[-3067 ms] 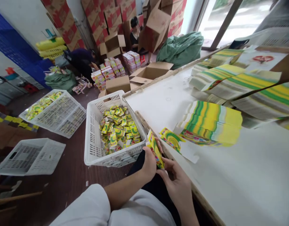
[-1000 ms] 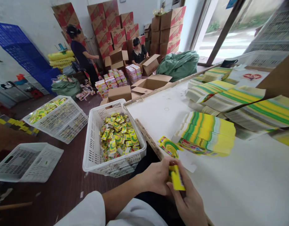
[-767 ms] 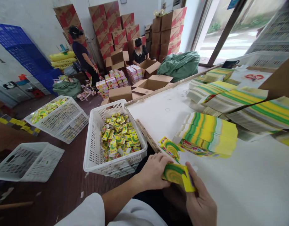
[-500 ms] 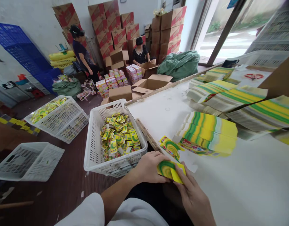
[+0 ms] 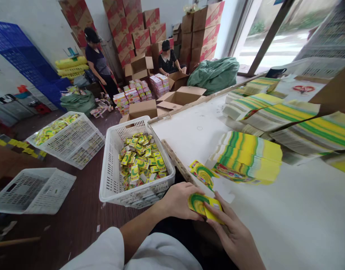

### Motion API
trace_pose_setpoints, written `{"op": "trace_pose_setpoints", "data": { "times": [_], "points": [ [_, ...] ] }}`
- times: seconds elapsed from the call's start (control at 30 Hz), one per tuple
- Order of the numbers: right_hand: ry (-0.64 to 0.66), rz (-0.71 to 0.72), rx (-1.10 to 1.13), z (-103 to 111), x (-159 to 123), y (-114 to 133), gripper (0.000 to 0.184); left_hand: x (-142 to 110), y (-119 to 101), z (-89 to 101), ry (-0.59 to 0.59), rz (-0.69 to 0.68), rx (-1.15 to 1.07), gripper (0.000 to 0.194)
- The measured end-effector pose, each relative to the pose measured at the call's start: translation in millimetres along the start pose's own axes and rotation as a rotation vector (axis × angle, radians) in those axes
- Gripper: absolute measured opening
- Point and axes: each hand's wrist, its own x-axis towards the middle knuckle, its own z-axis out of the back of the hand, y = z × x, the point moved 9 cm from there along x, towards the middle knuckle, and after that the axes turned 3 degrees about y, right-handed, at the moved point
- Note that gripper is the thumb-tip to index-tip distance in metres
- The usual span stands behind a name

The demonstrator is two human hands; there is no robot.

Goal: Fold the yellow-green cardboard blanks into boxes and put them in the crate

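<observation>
"What sits farthest to the left of my hands?"

"I've got a white crate [image 5: 53, 193] low down, with a crate of yellow packs [image 5: 79, 148] beyond it. Past that, well away from the hands, a co-worker [image 5: 99, 65] stands."

"And closer in?"

"Just left of my left hand [image 5: 182, 200] I see a white basket [image 5: 110, 172] holding a heap of small yellow boxes [image 5: 140, 165]. Farther ahead, a second co-worker [image 5: 168, 62] is seated with hands at an open cardboard box [image 5: 178, 80]."

"How is that left hand set?"

"Closed around the left end of a yellow-and-green carton [image 5: 196, 203], fingers over the top. The carton is between my two hands, by the near edge of the white table [image 5: 296, 213]."

"The right hand?"

"My right hand [image 5: 230, 227] has the carton's other end, fingers laid along the yellow end panel, thumb low at its edge."

"Anything ahead of it?"

"A loose printed piece [image 5: 202, 174] lies on the table just beyond the hands. To its right is a stack of flat cartons [image 5: 249, 153]; farther off to the right I see more stacks [image 5: 315, 129] and red-handled scissors [image 5: 303, 89]."
</observation>
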Motion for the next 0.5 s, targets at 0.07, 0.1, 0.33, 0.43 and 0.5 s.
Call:
{"op": "trace_pose_setpoints", "data": {
  "times": [0.07,0.1,0.33,0.43,0.5],
  "points": [
    [0.056,-0.022,0.043,-3.6,-1.2,-5.8,0.031,-0.9,1.7,-1.3,0.028,0.022,0.010,0.064],
    [0.077,-0.046,0.063,-6.2,-1.3,-9.1,0.031,-1.1,2.0,-2.1,0.033,0.026,0.019,0.064],
    [-0.061,-0.210,0.204,-11.0,6.7,-6.6,0.034,-5.0,-4.4,12.2,-0.025,-0.010,0.061,0.055],
    [0.091,-0.206,0.273,-15.2,12.6,4.9,0.029,-9.5,-0.4,21.0,-0.032,0.005,0.023,0.061],
    [0.177,-0.225,0.308,-15.7,14.3,8.8,0.026,-11.4,1.3,21.0,-0.018,0.010,0.011,0.062]
  ]
}}
